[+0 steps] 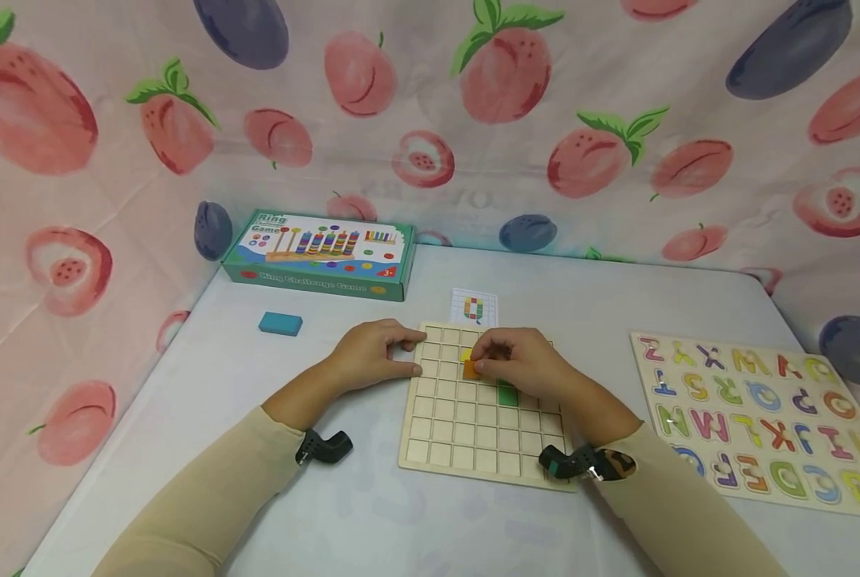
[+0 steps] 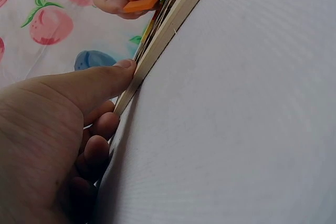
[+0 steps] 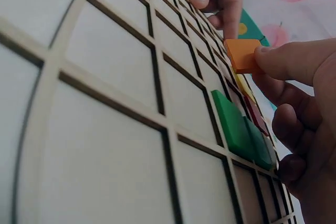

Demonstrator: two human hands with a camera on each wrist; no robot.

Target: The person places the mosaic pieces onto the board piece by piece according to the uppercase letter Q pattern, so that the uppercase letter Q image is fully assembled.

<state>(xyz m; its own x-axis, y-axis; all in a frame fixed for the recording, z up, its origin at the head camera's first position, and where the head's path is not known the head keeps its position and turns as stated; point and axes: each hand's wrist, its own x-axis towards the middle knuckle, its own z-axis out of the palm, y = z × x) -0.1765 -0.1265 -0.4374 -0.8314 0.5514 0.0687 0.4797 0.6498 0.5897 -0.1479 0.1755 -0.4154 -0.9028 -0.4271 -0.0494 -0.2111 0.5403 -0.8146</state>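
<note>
My right hand [image 1: 519, 361] pinches an orange square tile [image 3: 244, 55] between thumb and fingers, over the wooden grid board [image 1: 444, 433]. On the board, a yellow tile [image 1: 466, 354] shows just behind the orange one. A green tile [image 1: 507, 393] sits in a cell below the right hand. The right wrist view also shows a second, darker green tile [image 3: 260, 140] and a dark red tile [image 3: 255, 115]. My left hand [image 1: 372, 353] rests at the board's left edge, with the thumb and index fingertips touching it apart from each other. The right hand hides part of the board.
A pattern card [image 1: 474, 307] lies behind the board. A green Ring Challenge Game box [image 1: 321, 252] stands at the back left, with a blue block [image 1: 280, 324] before it. To the right lies a wooden letter board [image 1: 747, 385]. Fruit-print cloth [image 1: 473, 160] hangs behind the table.
</note>
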